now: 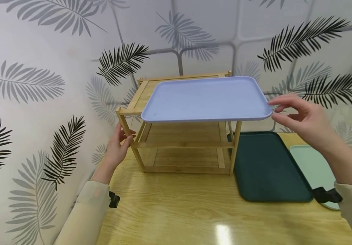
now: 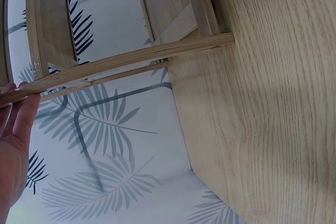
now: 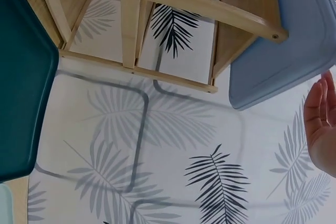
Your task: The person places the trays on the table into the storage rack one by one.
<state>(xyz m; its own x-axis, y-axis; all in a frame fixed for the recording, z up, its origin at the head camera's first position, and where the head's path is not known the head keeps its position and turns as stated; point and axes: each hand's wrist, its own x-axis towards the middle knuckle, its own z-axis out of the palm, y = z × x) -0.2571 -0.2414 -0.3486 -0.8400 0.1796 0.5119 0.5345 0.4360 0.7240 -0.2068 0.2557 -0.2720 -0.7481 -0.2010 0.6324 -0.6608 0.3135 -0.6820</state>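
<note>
A wooden three-tier rack [image 1: 185,144] stands on the table, with a pale lavender-blue tray [image 1: 206,98] lying across its top. The tray sticks out past the right-hand posts and leaves a strip of the top slats bare at the left. My left hand [image 1: 119,144] grips the front left post, thumb in front and fingers behind it; the left wrist view shows this hand [image 2: 16,129] at the frame's edge. At the tray's front right corner, my right hand [image 1: 304,117] has its index finger and thumb at the rim, loosely bent. In the right wrist view its fingertips [image 3: 317,90] meet the corner.
To the right of the rack a dark green tray [image 1: 271,166] lies on the wooden table [image 1: 169,211]. A light mint tray [image 1: 310,163] lies beyond it, partly hidden by my right arm. A leaf-patterned wall covering [image 1: 71,44] rises close behind and at the left.
</note>
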